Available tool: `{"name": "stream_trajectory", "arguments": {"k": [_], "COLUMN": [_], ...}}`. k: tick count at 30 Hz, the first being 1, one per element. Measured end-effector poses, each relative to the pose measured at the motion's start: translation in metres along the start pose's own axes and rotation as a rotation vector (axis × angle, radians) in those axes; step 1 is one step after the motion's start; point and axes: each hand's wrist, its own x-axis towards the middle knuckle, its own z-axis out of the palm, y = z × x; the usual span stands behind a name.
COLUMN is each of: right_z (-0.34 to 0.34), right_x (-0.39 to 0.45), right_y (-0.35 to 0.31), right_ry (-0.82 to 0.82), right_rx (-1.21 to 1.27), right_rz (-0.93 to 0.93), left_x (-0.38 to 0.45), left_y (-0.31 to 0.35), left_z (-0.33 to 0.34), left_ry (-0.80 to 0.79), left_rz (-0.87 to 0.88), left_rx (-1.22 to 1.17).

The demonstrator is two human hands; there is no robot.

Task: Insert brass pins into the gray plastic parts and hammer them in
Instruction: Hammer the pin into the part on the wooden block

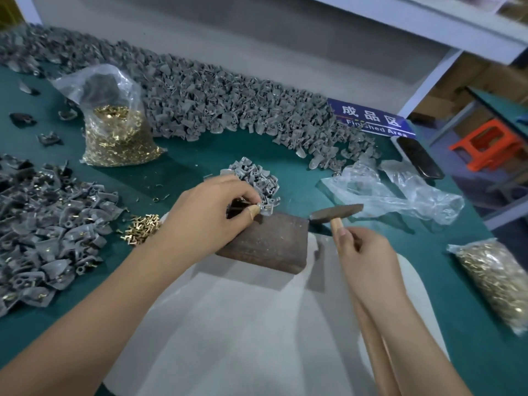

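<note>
My left hand (pixel 213 212) pinches a gray plastic part (pixel 265 208) against the top far edge of a dark metal block (pixel 268 244); its thumb tip is taped. Close behind the block lies a small heap of gray parts (pixel 255 178). My right hand (pixel 364 252) grips the wooden handle of a hammer (pixel 335 214) near its head, which hovers just right of the block. Loose brass pins (pixel 143 225) lie in a little pile left of my left wrist.
A long ridge of gray parts (pixel 228 107) runs along the back. Parts with pins fitted (pixel 48 232) are heaped at left. An open bag of pins (pixel 120 132) stands behind; another bag (pixel 494 278) lies right. Crumpled plastic (pixel 391 192), a phone (pixel 420 157) and a blue sign (pixel 371 118) sit far right.
</note>
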Motion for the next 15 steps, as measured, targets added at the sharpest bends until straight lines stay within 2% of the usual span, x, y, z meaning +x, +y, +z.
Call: {"name": "stream_trajectory", "arguments": {"k": [2,4,5,7,10,12,15], "right_z": [0.003,0.003,0.002,0.003,0.015,0.024,0.037], "right_x": [-0.006,-0.01,-0.009,-0.006,0.008,0.019,0.031], "right_y": [0.004,0.001,-0.006,-0.025,-0.054,-0.066,-0.072], "right_ry": [-0.008,0.089,0.17,0.259,0.094,-0.029,-0.086], "right_rx": [-0.193,-0.375,-0.337,-0.066,0.243,0.255,0.287], "right_rz": [-0.003,-0.061,-0.128,-0.353,-0.635,-0.691,-0.72], "left_x": [-0.001,-0.003,-0.004,-0.005,-0.004,-0.004,-0.003], "left_y": [0.004,0.007,0.009,0.012,0.013,0.01,0.006], "left_z": [0.002,0.003,0.003,0.005,0.008,0.009,0.008], "left_ry": [0.02,0.052,0.069,0.097,0.13,0.152,0.188], "left_rz": [-0.013,-0.036,-0.039,-0.039,-0.048,-0.034,0.008], "left_rx": [-0.034,-0.069,-0.08,-0.09,-0.079,-0.057,-0.024]}}
